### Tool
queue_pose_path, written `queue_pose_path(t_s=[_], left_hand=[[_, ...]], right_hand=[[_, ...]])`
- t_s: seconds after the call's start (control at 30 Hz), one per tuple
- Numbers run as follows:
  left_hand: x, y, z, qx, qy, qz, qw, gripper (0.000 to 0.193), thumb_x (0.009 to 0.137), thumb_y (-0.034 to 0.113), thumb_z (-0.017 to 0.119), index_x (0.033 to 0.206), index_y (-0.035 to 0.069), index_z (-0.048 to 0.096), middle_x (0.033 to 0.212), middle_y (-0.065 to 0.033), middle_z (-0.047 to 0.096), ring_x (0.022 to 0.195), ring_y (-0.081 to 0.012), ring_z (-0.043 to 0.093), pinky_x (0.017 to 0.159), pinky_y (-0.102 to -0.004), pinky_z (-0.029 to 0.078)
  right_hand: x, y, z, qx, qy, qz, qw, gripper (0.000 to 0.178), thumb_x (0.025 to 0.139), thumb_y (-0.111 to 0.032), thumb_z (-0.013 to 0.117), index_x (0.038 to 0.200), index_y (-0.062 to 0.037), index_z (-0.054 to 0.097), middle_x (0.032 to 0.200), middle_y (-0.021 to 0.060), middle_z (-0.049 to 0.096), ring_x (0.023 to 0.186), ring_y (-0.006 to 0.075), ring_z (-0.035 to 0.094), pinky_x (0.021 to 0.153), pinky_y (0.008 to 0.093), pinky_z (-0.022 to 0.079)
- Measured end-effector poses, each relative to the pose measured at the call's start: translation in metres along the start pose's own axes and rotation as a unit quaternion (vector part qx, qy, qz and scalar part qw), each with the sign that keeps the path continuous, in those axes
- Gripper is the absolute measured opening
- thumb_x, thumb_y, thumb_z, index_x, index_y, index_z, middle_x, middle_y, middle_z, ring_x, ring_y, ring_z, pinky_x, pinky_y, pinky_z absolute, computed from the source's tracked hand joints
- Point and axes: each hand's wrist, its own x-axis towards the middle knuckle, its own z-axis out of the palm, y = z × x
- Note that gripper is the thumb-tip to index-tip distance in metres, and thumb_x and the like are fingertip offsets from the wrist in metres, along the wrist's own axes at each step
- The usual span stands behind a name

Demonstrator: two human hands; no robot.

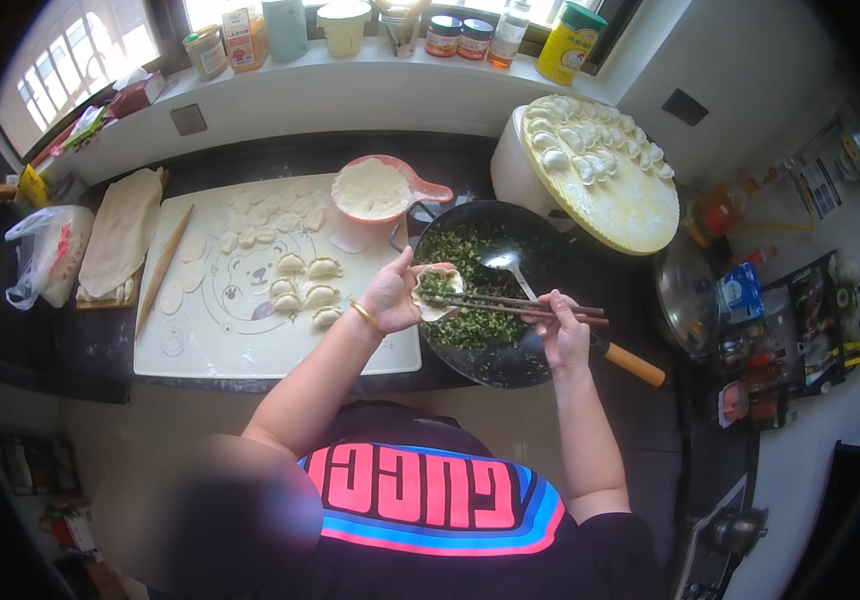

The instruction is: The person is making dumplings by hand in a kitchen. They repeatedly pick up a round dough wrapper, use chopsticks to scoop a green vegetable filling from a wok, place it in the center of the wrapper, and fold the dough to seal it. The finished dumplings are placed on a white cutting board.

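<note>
My left hand (388, 298), a gold bangle at its wrist, holds a round dumpling wrapper (438, 311) over the left side of the dark wok (547, 240). Green chopped filling lies on the wrapper. My right hand (564, 338) grips a pair of brown chopsticks (525, 306), whose tips touch that filling. Below, the wok contains more green filling (475, 330), with a metal spoon (503, 260) resting in it. To the left, several folded dumplings (322, 297) and flat wrappers (193, 275) lie on a white mat (350, 358) with a bear drawing.
A pink-handled bowl of flour (370, 190) stands behind the dumplings. At the far right, a round tray (630, 220) carries many dumplings. On the left are a rolling pin (165, 270), a dough sheet (122, 225) and a plastic bag (55, 255). The wok's wooden handle (635, 364) juts toward the right.
</note>
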Motion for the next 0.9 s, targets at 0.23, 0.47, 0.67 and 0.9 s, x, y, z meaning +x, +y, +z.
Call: queue_pose_path(t_s=[0.23, 0.47, 0.67, 0.9], left_hand=[[-0.003, -0.001, 0.007, -0.014, 0.025, -0.009, 1.0, 0.065, 0.093, 0.049, 0.019, 0.122, -0.006, 0.039, 0.119, -0.0203, 0.047, 0.111, -0.0346, 0.047, 0.095, -0.0545, 0.037], [-0.002, -0.002, 0.0, -0.035, 0.035, -0.008, 0.999, 0.062, 0.094, 0.046, 0.023, 0.121, -0.006, 0.04, 0.122, -0.0205, 0.046, 0.113, -0.0353, 0.046, 0.097, -0.0534, 0.036], [-0.002, 0.008, -0.033, 0.01, 0.101, 0.071, 0.992, 0.059, 0.094, 0.045, 0.027, 0.115, -0.005, 0.046, 0.112, -0.018, 0.053, 0.108, -0.0322, 0.05, 0.095, -0.0523, 0.038], [-0.005, 0.004, -0.01, -0.043, 0.038, 0.057, 0.997, 0.055, 0.094, 0.042, 0.028, 0.119, -0.005, 0.042, 0.117, -0.0189, 0.05, 0.11, -0.0323, 0.048, 0.096, -0.0529, 0.037]], right_hand=[[0.005, -0.004, 0.004, -0.004, 0.009, -0.015, 1.0, 0.02, 0.09, -0.017, 0.051, 0.084, -0.0008, 0.061, 0.075, 0.011, 0.063, 0.063, 0.0179, 0.062, 0.044, 0.0203, 0.041], [0.0, -0.002, 0.014, -0.133, 0.06, -0.022, 0.989, 0.019, 0.089, -0.018, 0.053, 0.082, -0.0014, 0.06, 0.079, 0.0082, 0.062, 0.072, 0.0137, 0.06, 0.065, 0.024, 0.048], [-0.011, -0.009, 0.018, -0.431, -0.033, -0.294, 0.853, 0.011, 0.084, -0.01, 0.054, 0.082, -0.0008, 0.061, 0.072, 0.0064, 0.06, 0.062, 0.0147, 0.059, 0.061, 0.0256, 0.05], [-0.021, 0.075, 0.011, -0.714, -0.255, -0.356, 0.546, 0.008, 0.072, -0.003, 0.053, 0.077, -0.0061, 0.058, 0.073, 0.0089, 0.054, 0.064, 0.0217, 0.054, 0.059, 0.0335, 0.044]])
